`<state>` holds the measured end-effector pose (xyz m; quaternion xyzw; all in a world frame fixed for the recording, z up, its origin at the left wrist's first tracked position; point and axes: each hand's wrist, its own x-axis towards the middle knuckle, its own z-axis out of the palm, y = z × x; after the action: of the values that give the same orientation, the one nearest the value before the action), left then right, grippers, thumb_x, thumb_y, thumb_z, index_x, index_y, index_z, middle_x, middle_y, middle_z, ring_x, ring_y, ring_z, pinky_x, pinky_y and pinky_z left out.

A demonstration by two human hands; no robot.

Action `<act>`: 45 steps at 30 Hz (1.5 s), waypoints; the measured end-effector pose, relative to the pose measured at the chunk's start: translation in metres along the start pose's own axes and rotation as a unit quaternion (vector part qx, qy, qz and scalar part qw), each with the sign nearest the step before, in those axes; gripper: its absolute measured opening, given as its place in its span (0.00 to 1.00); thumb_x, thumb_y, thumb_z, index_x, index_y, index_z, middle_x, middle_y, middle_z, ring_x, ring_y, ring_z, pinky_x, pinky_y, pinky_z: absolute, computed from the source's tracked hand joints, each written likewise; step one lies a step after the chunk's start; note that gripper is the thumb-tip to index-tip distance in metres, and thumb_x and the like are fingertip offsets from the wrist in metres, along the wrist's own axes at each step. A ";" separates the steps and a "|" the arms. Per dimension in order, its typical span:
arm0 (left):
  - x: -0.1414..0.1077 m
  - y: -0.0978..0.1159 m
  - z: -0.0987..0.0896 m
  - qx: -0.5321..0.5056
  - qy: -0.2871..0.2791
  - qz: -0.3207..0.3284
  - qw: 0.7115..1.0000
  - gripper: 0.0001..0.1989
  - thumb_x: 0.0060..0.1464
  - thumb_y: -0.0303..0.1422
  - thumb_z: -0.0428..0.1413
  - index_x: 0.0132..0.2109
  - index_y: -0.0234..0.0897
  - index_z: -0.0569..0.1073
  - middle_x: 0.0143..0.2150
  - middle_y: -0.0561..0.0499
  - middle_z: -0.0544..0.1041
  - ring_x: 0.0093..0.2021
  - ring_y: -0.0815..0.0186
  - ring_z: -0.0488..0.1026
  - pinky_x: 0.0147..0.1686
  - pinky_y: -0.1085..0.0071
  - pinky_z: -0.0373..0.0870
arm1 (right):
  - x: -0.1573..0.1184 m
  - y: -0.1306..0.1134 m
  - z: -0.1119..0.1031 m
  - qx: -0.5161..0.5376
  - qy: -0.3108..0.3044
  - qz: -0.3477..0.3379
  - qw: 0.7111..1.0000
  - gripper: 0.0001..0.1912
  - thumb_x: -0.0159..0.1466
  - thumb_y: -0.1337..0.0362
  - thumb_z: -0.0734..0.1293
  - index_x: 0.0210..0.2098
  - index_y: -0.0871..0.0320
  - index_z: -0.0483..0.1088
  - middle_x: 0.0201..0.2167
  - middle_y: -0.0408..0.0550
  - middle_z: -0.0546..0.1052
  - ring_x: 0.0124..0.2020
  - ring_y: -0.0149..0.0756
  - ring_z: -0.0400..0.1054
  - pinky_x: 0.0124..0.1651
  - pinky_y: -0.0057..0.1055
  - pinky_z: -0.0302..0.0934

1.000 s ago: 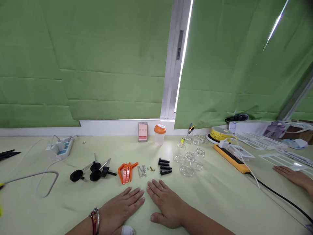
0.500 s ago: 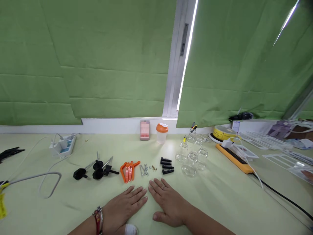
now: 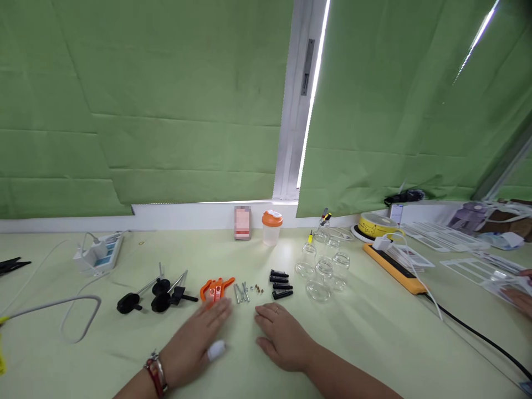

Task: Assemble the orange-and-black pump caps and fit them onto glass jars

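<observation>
My left hand [image 3: 192, 339], slightly blurred, has its fingers stretched forward, and their tips cover the near ends of several orange plastic handles [image 3: 216, 288]. A white wrap covers its thumb tip. My right hand [image 3: 283, 337] lies on the table with its fingers extended and nothing in them. Just beyond the hands are several metal screws [image 3: 241, 292], some tiny brass-coloured bits [image 3: 258, 289] and several black ridged pieces [image 3: 281, 285]. Black parts with metal rods [image 3: 161, 301] lie to the left. Clear glass jars [image 3: 319, 285] stand to the right.
Behind the small parts stand a cup with an orange lid [image 3: 271, 228] and a pink card or box [image 3: 243, 223]. An orange power strip [image 3: 394, 270] trails a black cable on the right. A white power strip [image 3: 100, 255] lies left. Another person's hand [image 3: 519, 299] shows at the right edge.
My left hand has moved forward and left from the table onto the orange handles. My right hand's thumb has shifted forward. Another person's hand reaches farther in at right, and the view has shifted slightly.
</observation>
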<state>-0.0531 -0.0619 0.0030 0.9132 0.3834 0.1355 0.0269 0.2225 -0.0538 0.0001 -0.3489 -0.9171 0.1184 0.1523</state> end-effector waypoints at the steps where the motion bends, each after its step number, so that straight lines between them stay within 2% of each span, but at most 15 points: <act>1: 0.000 -0.009 -0.005 0.026 0.048 -0.045 0.998 0.26 0.58 0.37 0.45 0.64 0.45 0.53 0.64 0.46 0.59 0.63 0.54 0.56 0.62 0.50 0.47 | 0.003 0.003 0.002 -0.013 0.039 0.019 0.999 0.17 0.63 0.62 0.57 0.48 0.61 0.67 0.50 0.55 0.69 0.51 0.44 0.59 0.57 0.43 0.49; 4: 0.000 -0.039 -0.021 0.113 0.112 -0.207 0.965 0.22 0.56 0.36 0.46 0.56 0.34 0.66 0.56 0.37 0.68 0.58 0.49 0.62 0.60 0.49 0.50 | 0.014 0.012 0.007 -0.062 0.119 0.070 0.988 0.10 0.61 0.70 0.56 0.36 0.61 0.69 0.38 0.53 0.70 0.41 0.41 0.60 0.49 0.41 0.53; 6: -0.002 -0.054 -0.029 0.143 0.098 -0.287 0.942 0.24 0.53 0.38 0.47 0.55 0.29 0.66 0.54 0.35 0.69 0.55 0.47 0.64 0.56 0.51 0.56 | 0.024 0.018 0.008 -0.091 0.149 0.095 0.980 0.10 0.61 0.71 0.56 0.35 0.60 0.69 0.38 0.53 0.69 0.42 0.42 0.59 0.49 0.41 0.52; 7: -0.002 -0.060 -0.031 0.144 0.078 -0.300 0.940 0.25 0.52 0.37 0.48 0.55 0.29 0.66 0.52 0.36 0.70 0.53 0.48 0.65 0.54 0.52 0.57 | 0.030 0.021 0.008 -0.102 0.161 0.106 0.976 0.10 0.62 0.70 0.57 0.35 0.60 0.69 0.39 0.53 0.69 0.43 0.42 0.59 0.50 0.42 0.51; 12: -0.006 -0.068 -0.027 0.154 0.011 -0.301 0.941 0.24 0.49 0.33 0.47 0.54 0.29 0.67 0.51 0.39 0.71 0.53 0.51 0.65 0.58 0.52 0.47 | 0.050 0.032 0.010 -0.123 0.178 0.151 0.965 0.08 0.62 0.67 0.59 0.35 0.58 0.70 0.43 0.51 0.69 0.46 0.43 0.58 0.51 0.42 0.47; 16: -0.004 -0.068 -0.023 0.150 -0.025 -0.320 0.935 0.24 0.50 0.29 0.45 0.55 0.29 0.67 0.50 0.39 0.72 0.50 0.53 0.68 0.57 0.53 0.49 | 0.054 0.039 0.016 -0.129 0.175 0.156 0.964 0.08 0.62 0.66 0.60 0.31 0.57 0.71 0.40 0.48 0.70 0.44 0.41 0.59 0.51 0.40 0.46; 20: -0.001 -0.071 -0.025 0.156 -0.037 -0.320 0.934 0.21 0.50 0.27 0.44 0.50 0.30 0.71 0.46 0.40 0.74 0.47 0.54 0.69 0.57 0.53 0.49 | 0.055 0.044 0.022 -0.137 0.176 0.154 0.963 0.09 0.61 0.69 0.61 0.28 0.57 0.72 0.37 0.48 0.71 0.42 0.39 0.59 0.48 0.39 0.47; 26: -0.001 -0.077 -0.026 0.144 0.033 -0.317 0.937 0.21 0.49 0.28 0.46 0.50 0.28 0.69 0.49 0.38 0.72 0.51 0.50 0.66 0.54 0.54 0.56 | 0.054 0.045 0.019 -0.096 0.207 0.142 0.963 0.08 0.61 0.70 0.61 0.27 0.57 0.71 0.35 0.48 0.72 0.41 0.39 0.60 0.47 0.39 0.48; 30: 0.001 -0.064 -0.024 0.065 0.123 -0.268 0.953 0.27 0.49 0.26 0.46 0.58 0.32 0.60 0.57 0.39 0.65 0.57 0.53 0.60 0.56 0.56 0.58 | 0.048 0.043 0.013 0.045 0.273 0.137 0.951 0.09 0.62 0.69 0.59 0.30 0.58 0.71 0.34 0.49 0.72 0.39 0.38 0.62 0.45 0.37 0.52; 32: 0.006 -0.048 -0.024 0.006 0.133 -0.219 0.966 0.31 0.50 0.25 0.46 0.62 0.35 0.53 0.59 0.41 0.61 0.60 0.55 0.58 0.58 0.57 0.55 | 0.042 0.041 0.012 0.181 0.289 0.174 0.924 0.09 0.62 0.65 0.59 0.31 0.58 0.70 0.31 0.48 0.72 0.35 0.37 0.63 0.39 0.34 0.55; 33: 0.010 -0.039 -0.023 -0.027 0.125 -0.198 0.972 0.33 0.49 0.23 0.46 0.63 0.38 0.51 0.60 0.42 0.60 0.60 0.56 0.57 0.59 0.57 0.55 | 0.039 0.040 0.012 0.263 0.284 0.206 0.899 0.08 0.61 0.64 0.60 0.31 0.58 0.70 0.29 0.47 0.72 0.31 0.35 0.63 0.35 0.32 0.56; 36: 0.024 -0.010 -0.019 -0.129 0.054 -0.121 0.983 0.38 0.43 0.16 0.45 0.62 0.45 0.54 0.61 0.46 0.60 0.61 0.57 0.56 0.59 0.58 0.55 | 0.028 0.037 0.015 0.483 0.247 0.307 0.782 0.07 0.57 0.62 0.62 0.30 0.59 0.67 0.23 0.44 0.70 0.20 0.28 0.59 0.23 0.27 0.52; 38: 0.034 0.006 -0.015 -0.197 -0.007 -0.082 0.977 0.39 0.39 0.14 0.44 0.59 0.45 0.59 0.56 0.47 0.65 0.57 0.59 0.62 0.56 0.61 0.60 | 0.022 0.036 0.015 0.560 0.233 0.335 0.721 0.06 0.53 0.64 0.63 0.29 0.60 0.66 0.22 0.43 0.70 0.18 0.26 0.57 0.20 0.25 0.50; 41: 0.044 0.020 -0.008 -0.263 -0.053 -0.059 0.962 0.38 0.35 0.13 0.43 0.55 0.45 0.64 0.51 0.49 0.68 0.51 0.61 0.66 0.53 0.64 0.63 | 0.017 0.037 0.011 0.612 0.215 0.335 0.683 0.06 0.48 0.67 0.64 0.28 0.61 0.66 0.20 0.42 0.71 0.17 0.25 0.57 0.19 0.24 0.50; 45: 0.048 0.020 0.001 -0.302 -0.055 -0.088 0.948 0.34 0.36 0.14 0.43 0.51 0.43 0.66 0.49 0.50 0.70 0.51 0.62 0.66 0.54 0.64 0.62 | 0.017 0.041 0.002 0.646 0.168 0.327 0.669 0.08 0.46 0.69 0.64 0.27 0.61 0.65 0.19 0.43 0.72 0.15 0.24 0.57 0.18 0.24 0.50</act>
<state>-0.0071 -0.0423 0.0154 0.8311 0.4013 0.1912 0.3343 0.2349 -0.0123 -0.0114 -0.4553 -0.3975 0.6624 0.4426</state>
